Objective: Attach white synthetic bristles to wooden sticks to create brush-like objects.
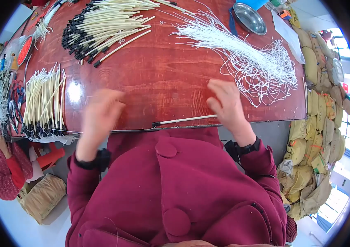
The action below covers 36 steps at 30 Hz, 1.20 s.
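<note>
My left hand [102, 113] is over the table's near edge, smeared by motion. Whether it holds anything cannot be made out; a short white tip shows beside its fingers. My right hand [227, 103] hovers near the front edge, fingers bent and thumb apart, with nothing visible between them. Below and between the hands, a single cream-coloured rod [188, 120] with a black end lies along the table edge. Its plain end reaches the right hand's wrist side; I cannot tell whether they touch. To the right of that hand spreads a tangled bundle of thin white cords [249, 57].
On the red table [162, 78] a large pile of cream rods with black ends [109, 24] lies far left. Another rod stack [43, 101] sits at the left edge, near a red dish [25, 50]. A metal bowl [250, 18] is far right. Sacks [317, 119] are stacked rightward. Another person's sleeve [15, 168] shows left.
</note>
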Available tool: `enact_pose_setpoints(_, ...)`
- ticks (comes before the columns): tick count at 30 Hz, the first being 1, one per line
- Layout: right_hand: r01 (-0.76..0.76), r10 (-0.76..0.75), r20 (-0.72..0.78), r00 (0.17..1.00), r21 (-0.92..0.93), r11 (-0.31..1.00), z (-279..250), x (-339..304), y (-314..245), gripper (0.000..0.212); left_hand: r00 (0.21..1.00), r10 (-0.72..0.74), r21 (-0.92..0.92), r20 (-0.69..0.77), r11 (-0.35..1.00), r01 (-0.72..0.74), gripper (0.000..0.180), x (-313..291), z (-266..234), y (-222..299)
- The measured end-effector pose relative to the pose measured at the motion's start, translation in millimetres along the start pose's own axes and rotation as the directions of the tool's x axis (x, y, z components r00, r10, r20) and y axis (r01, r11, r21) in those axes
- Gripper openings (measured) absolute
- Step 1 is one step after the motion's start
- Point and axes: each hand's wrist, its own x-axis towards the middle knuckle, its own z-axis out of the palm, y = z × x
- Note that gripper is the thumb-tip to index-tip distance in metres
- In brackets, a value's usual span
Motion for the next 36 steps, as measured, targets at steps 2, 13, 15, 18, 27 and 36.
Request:
enact_pose_setpoints(2, -0.057, 0.054, -0.049, 0.997, -0.051, 0.997, -8.3, 21.1, 5.2, 0.046, 0.95, 0.236, -0.216, 0.204, 0.957, -0.192, 0.02, 14.6, 32.7, 21.3)
enact_pose_setpoints(13, -0.232, 0.252, 0.001, 0.968, -0.38, 0.895, 18.9, 52.4, 38.9, 0.067, 0.806, 0.357, -0.25, 0.473, 0.931, -0.265, 0.019, 25.9, 60.0, 30.3)
enact_pose_setpoints(15, -0.192, 0.22, 0.022, 0.975, -0.407, 0.893, 18.5, 51.0, 32.0, 0.07, 0.835, 0.344, -0.205, 0.43, 0.938, -0.28, 0.02, 36.7, 58.5, 27.6)
enact_pose_setpoints(18, -0.132, 0.171, 0.079, 0.982, -0.361, 0.923, 11.2, 48.4, 20.8, 0.07, 0.89, 0.32, -0.095, 0.325, 0.947, -0.306, 0.02, 58.8, 56.8, 20.5)
enact_pose_setpoints(27, 0.0, 0.019, 0.149, 0.989, -0.123, 0.992, 13.1, 10.3, -17.0, 0.061, 0.949, 0.308, 0.049, 0.065, 0.949, -0.312, 0.045, 124.1, 92.7, 19.2)
enact_pose_setpoints(36, 0.007, 0.0, 0.152, 0.988, -0.042, 0.999, 11.4, -2.6, -11.6, 0.053, 0.892, 0.415, 0.057, 0.179, 0.901, -0.43, 0.038, 149.4, 108.3, 8.5)
